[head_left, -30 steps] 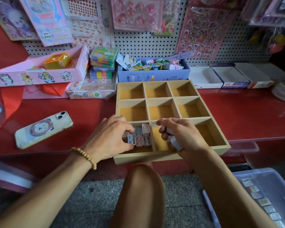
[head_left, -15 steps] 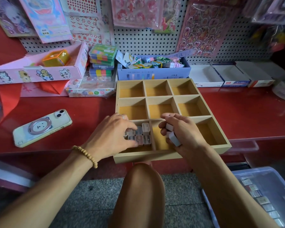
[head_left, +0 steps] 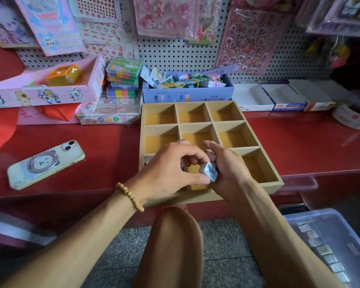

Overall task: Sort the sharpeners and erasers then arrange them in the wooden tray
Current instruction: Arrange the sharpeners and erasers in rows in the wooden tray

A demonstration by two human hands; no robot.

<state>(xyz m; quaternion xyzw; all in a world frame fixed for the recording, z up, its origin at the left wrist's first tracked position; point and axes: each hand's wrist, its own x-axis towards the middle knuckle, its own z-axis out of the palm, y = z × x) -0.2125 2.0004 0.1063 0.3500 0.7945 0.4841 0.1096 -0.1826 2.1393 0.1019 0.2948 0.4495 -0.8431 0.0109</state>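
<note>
plastic bin (head_left: 341, 229) with small packets low right | left hand (head_left: 166, 173) and right hand (head_left: 231, 173) meet over wooden tray (head_left: 264, 183) near-middle cell | left grip pinches pale blue sharpener (head_left: 208, 171), possibly an eraser | right grip curled round more pieces | phone (head_left: 46, 163) on red counter (head_left: 303, 146) left | blue box (head_left: 187, 96) behind tray

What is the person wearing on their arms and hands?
Both forearms are bare, with no sleeves in view. The left wrist carries a bracelet of small round tan beads. The left hand has a silvery ring on one finger. The right hand shows no ring or band that I can see.
</note>
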